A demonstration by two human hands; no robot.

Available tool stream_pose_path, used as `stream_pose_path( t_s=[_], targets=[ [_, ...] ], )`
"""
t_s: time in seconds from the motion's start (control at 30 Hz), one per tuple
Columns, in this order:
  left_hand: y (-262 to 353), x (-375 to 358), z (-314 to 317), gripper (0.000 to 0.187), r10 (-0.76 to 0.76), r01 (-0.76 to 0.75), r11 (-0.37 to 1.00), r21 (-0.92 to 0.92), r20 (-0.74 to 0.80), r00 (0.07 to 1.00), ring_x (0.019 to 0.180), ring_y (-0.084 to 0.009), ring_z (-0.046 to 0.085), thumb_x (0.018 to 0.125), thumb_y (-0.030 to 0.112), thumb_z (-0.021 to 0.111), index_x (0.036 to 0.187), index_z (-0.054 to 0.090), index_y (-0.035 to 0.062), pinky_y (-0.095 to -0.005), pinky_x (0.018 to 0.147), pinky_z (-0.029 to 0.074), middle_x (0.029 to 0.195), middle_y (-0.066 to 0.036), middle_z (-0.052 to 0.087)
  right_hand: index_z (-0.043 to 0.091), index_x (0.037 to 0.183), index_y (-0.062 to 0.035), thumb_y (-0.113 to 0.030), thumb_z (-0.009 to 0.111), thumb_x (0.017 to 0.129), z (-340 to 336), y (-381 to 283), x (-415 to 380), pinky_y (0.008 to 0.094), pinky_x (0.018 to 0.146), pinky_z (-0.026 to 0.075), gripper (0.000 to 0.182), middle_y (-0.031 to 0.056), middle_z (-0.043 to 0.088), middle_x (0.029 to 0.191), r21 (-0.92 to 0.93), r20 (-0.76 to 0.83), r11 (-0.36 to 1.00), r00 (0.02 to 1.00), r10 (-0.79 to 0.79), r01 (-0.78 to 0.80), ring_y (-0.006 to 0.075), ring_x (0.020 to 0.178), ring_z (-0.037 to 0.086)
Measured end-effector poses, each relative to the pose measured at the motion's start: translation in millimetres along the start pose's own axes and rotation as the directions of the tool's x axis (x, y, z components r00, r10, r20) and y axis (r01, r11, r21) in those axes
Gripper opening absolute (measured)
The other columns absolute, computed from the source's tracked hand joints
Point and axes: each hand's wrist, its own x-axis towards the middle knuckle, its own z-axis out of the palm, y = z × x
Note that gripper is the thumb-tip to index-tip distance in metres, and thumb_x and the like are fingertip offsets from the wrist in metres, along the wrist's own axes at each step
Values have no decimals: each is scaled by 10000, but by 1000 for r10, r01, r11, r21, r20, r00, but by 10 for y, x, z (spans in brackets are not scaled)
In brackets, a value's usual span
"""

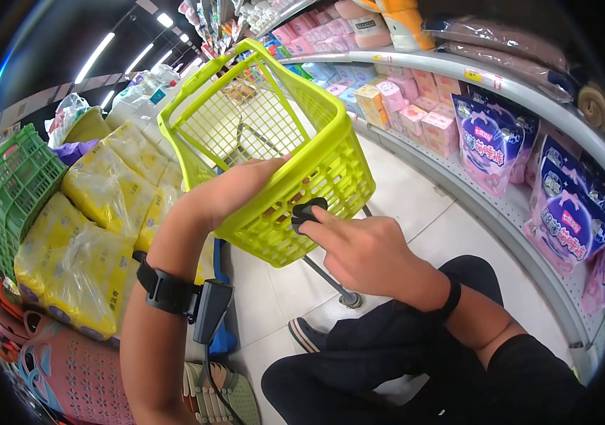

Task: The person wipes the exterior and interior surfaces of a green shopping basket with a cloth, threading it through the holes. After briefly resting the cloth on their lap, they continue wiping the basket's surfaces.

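Note:
A lime-green shopping basket (345,163) sits tilted on a cart frame, its slotted near side facing me. My left hand (242,188) is closed over the basket's near left rim, with most of its fingers hidden behind the wall. Pinched between the fingers of my right hand (366,248) is a small black cloth (308,212), pressed against the slotted side. Through the slots, some fingertips of the left hand show faintly. A caster wheel (350,299) of the cart rests on the floor below.
On the right runs a store shelf (472,65) with purple-and-pink packages (487,142) and boxed goods. Yellow tissue packs (79,262), a green crate (19,191) and a pink perforated basket (76,368) crowd the left. Tiled floor (402,184) lies between, with my bent legs (359,354) close below.

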Motion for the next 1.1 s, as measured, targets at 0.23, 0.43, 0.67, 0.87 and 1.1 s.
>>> stream_pose_path(
  t_s=[0.23,0.43,0.67,0.87,1.1],
  targets=[
    [-56,76,-50,476,-56,73,987,-145,118,991,975,-174,700,1085,341,390,1317,629,2,-299,831,558,1203,-111,708,603,1310,-56,-117,703,763,88,-215,27,357,512,526,559,231,674,1250,-102,129,990,985,111,-98,233,557,663],
    [67,139,22,450,-67,66,998,17,106,992,839,-143,655,1076,319,383,1267,649,11,-271,741,522,1109,-85,710,607,1279,-60,-123,702,775,-24,-129,57,363,511,527,516,235,679,1232,-93,125,985,980,156,-145,247,554,668],
    [224,-88,196,414,-112,112,988,-103,7,994,840,-129,652,1068,294,402,1228,664,17,-271,749,524,1068,-71,708,670,1066,-66,-80,734,677,18,169,-45,351,559,538,395,141,712,1074,122,-323,987,945,-57,101,279,648,685],
    [136,-80,89,389,-52,52,999,8,-2,999,907,-139,685,1061,276,440,1238,665,12,-292,797,551,1084,-81,714,626,1037,-80,-136,836,751,-111,115,0,318,718,535,359,90,693,969,605,-226,793,940,256,-71,215,805,677],
    [35,-2,48,384,-28,30,998,-64,25,999,921,-151,695,1057,261,446,1248,666,11,-299,825,553,1086,-84,718,596,1103,-75,-143,841,821,-112,178,33,292,860,522,380,59,662,992,855,138,375,854,502,-359,135,997,658]
  ],
)
